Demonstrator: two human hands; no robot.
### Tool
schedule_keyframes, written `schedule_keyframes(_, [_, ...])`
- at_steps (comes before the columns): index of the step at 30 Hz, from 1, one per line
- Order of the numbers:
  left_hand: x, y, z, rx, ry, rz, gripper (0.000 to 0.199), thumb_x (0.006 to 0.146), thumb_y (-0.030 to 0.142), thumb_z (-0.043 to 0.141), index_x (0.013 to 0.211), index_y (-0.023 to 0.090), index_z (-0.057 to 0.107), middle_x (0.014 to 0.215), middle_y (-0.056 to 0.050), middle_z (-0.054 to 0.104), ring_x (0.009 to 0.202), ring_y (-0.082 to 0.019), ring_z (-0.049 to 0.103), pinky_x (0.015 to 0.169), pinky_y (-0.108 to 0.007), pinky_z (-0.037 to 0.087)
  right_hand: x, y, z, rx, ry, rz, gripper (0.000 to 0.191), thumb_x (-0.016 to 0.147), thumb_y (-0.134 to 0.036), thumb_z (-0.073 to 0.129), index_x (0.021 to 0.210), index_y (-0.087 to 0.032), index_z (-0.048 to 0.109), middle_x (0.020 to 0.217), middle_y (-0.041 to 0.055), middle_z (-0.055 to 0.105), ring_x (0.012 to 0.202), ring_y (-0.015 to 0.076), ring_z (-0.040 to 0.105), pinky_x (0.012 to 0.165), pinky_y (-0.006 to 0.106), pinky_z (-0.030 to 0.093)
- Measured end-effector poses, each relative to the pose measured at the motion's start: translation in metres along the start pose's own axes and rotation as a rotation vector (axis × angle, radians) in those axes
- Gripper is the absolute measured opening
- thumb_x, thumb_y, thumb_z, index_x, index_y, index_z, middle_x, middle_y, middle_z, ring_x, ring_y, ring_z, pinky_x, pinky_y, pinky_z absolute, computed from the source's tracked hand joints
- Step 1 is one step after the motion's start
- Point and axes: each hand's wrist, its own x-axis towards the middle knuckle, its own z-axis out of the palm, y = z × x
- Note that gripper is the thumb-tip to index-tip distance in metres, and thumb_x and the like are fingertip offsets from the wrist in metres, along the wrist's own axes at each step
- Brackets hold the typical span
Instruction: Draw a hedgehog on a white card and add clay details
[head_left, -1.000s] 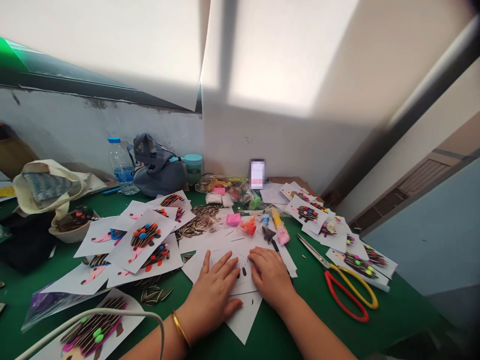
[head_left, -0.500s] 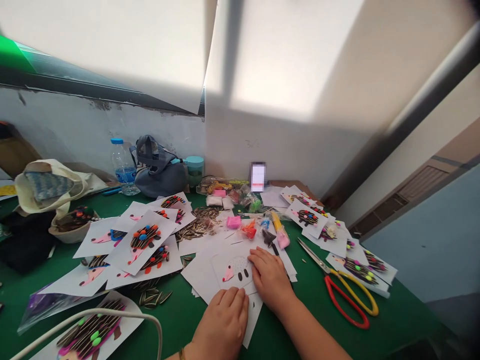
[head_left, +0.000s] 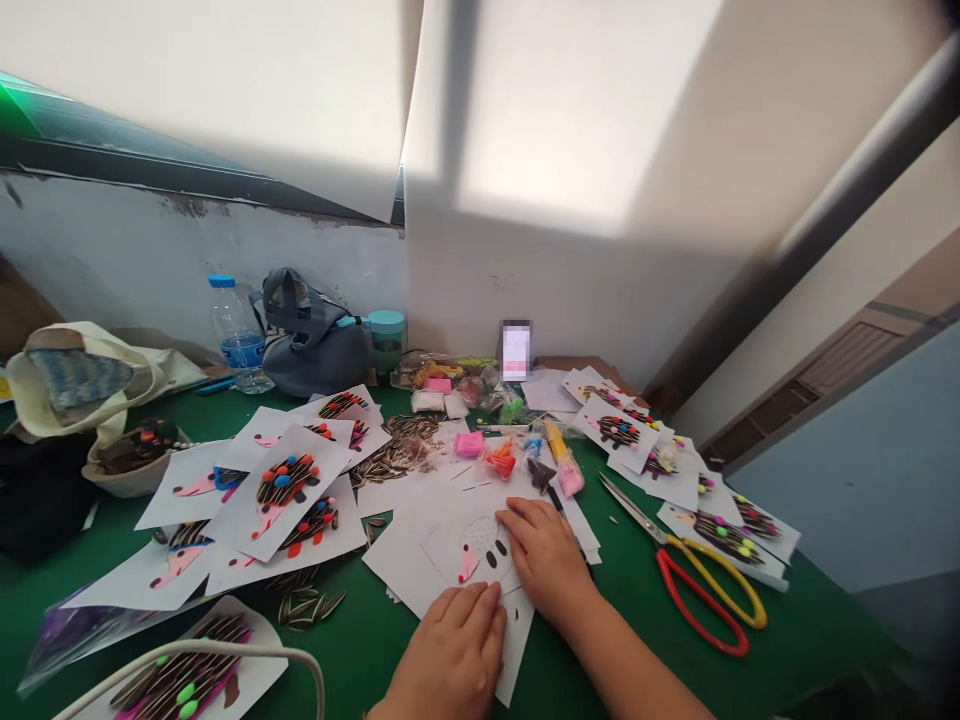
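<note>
A small white card bears a hedgehog picture (head_left: 481,532) with a pink clay face, a red nose and dark oval feet; its dotted body is only drawn. It lies tilted on larger white paper sheets (head_left: 401,548). My left hand (head_left: 459,640) rests at the card's lower edge, fingers together and stretched out. At the card's right side lies my right hand (head_left: 541,550), its fingers flat on the paper. Neither hand is wrapped round anything. A black pen (head_left: 564,515) lies just beyond my right hand, partly hidden by it.
Scissors (head_left: 679,560) with red and yellow handles lie right. Finished hedgehog cards are spread left (head_left: 279,490) and right (head_left: 619,432). Sunflower seeds (head_left: 390,450) and bagged pink clay (head_left: 469,445) sit behind the paper. A cable (head_left: 225,648) crosses the lower left; a phone (head_left: 515,352) stands at the back.
The hedgehog card has turned counter-clockwise, its pink face now lower. Both hands have shifted slightly with it and stay on the paper. The view has moved a little.
</note>
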Motion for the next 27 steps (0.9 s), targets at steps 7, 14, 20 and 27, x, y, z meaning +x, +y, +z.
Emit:
schedule_keyframes(7, [0.003, -0.001, -0.006, 0.007, -0.023, 0.029, 0.027, 0.091, 0.031, 0.05, 0.107, 0.017, 0.066, 0.116, -0.004, 0.071, 0.102, -0.021, 0.064, 0.081, -0.033, 0.046, 0.0, -0.001, -0.001, 0.004, 0.073, -0.059, 0.041, 0.088, -0.012, 0.045, 0.125, -0.026, 0.06, 0.123, 0.0069, 0.063, 0.114, 0.0248, 0.053, 0.094, 0.042, 0.044])
schedule_keyframes(14, [0.003, -0.003, -0.006, -0.02, -0.061, 0.034, 0.03, 0.09, 0.036, 0.053, 0.109, 0.016, 0.065, 0.119, -0.006, 0.07, 0.105, -0.022, 0.063, 0.081, -0.034, 0.045, 0.003, -0.006, -0.005, 0.057, 0.13, -0.146, 0.05, 0.086, -0.009, 0.043, 0.134, -0.021, 0.05, 0.12, 0.008, 0.066, 0.118, 0.024, 0.054, 0.095, 0.043, 0.042])
schedule_keyframes(20, [0.002, -0.004, -0.005, -0.031, -0.066, 0.025, 0.029, 0.09, 0.035, 0.053, 0.109, 0.016, 0.065, 0.119, -0.005, 0.07, 0.104, -0.022, 0.063, 0.08, -0.034, 0.046, 0.003, 0.0, 0.0, 0.073, 0.185, -0.059, 0.042, 0.087, -0.01, 0.042, 0.128, -0.019, 0.05, 0.12, 0.0087, 0.065, 0.117, 0.0244, 0.053, 0.096, 0.044, 0.039])
schedule_keyframes(27, [0.001, -0.003, -0.006, -0.049, -0.086, 0.021, 0.031, 0.091, 0.033, 0.05, 0.113, 0.016, 0.064, 0.123, -0.007, 0.068, 0.107, -0.024, 0.062, 0.083, -0.036, 0.046, 0.001, 0.005, 0.004, 0.029, 0.182, 0.014, 0.034, 0.086, -0.012, 0.045, 0.119, -0.02, 0.054, 0.115, 0.0081, 0.066, 0.114, 0.0247, 0.056, 0.092, 0.042, 0.039])
